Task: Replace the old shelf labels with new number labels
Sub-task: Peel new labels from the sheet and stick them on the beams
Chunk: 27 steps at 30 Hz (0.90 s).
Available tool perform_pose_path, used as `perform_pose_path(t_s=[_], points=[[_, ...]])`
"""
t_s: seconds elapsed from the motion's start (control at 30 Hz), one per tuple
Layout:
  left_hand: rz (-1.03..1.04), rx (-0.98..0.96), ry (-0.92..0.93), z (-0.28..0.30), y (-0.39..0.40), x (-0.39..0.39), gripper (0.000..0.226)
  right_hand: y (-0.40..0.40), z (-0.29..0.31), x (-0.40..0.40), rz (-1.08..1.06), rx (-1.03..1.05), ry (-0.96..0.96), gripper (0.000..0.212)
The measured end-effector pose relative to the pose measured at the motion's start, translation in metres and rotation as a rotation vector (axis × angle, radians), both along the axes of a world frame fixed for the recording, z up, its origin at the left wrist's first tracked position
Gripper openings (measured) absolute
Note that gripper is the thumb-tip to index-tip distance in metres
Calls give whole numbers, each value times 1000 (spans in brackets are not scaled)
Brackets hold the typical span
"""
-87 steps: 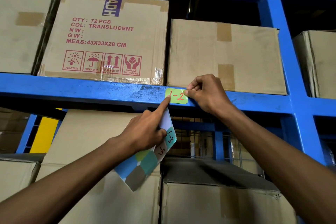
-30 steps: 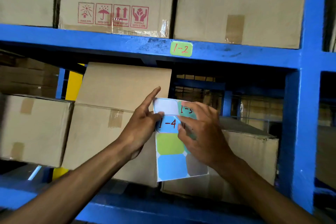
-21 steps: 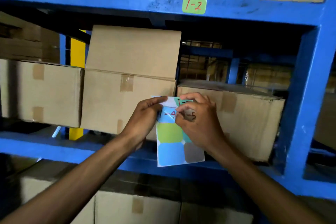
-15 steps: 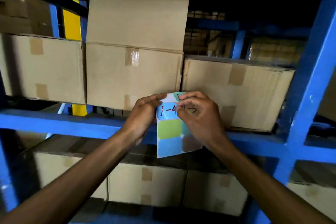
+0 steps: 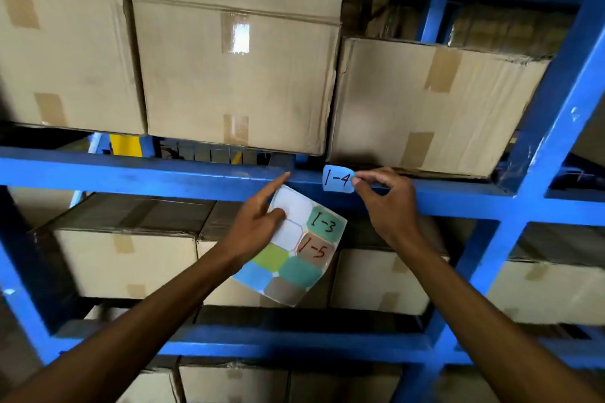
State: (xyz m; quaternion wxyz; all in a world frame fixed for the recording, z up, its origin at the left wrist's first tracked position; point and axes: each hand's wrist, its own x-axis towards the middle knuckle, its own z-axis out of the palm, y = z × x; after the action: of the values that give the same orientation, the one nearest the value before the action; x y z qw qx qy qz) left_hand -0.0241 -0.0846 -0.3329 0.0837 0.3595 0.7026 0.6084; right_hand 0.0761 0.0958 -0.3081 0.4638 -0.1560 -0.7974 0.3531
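Blue 1-4 label (image 5: pixel 337 179) now peeled off sheet (image 5: pixel 296 249), right hand (image 5: pixel 386 203) fingers pinching it at shelf beam (image 5: pixel 131 170); left hand (image 5: pixel 255 226) grips sheet, forefinger extended.

Beam front: the blue shelf beam (image 5: pixel 131 170) is bare to the left of the left hand (image 5: pixel 258 226).
Above the beam: cardboard boxes (image 5: pixel 235 75) sit close side by side and fill the shelf.
Right side: a blue upright post (image 5: pixel 553 101) blocks the way.
Under the beam: more boxes (image 5: pixel 127 262), with a dark gap above them.
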Motion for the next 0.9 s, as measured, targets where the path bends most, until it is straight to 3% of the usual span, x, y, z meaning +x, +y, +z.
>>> perform_pose_path(t_s=[0.3, 0.57, 0.9], points=[[-98, -252, 444, -38, -2, -10, 73, -10, -27, -14, -86, 52, -79, 18], [-137, -448, 583, -40, 1, -7, 72, -8, -43, -21, -157, 46, -82, 20], [25, -661, 826, -49, 33, -19, 80, -5, -46, -22, -169, 51, -84, 21]])
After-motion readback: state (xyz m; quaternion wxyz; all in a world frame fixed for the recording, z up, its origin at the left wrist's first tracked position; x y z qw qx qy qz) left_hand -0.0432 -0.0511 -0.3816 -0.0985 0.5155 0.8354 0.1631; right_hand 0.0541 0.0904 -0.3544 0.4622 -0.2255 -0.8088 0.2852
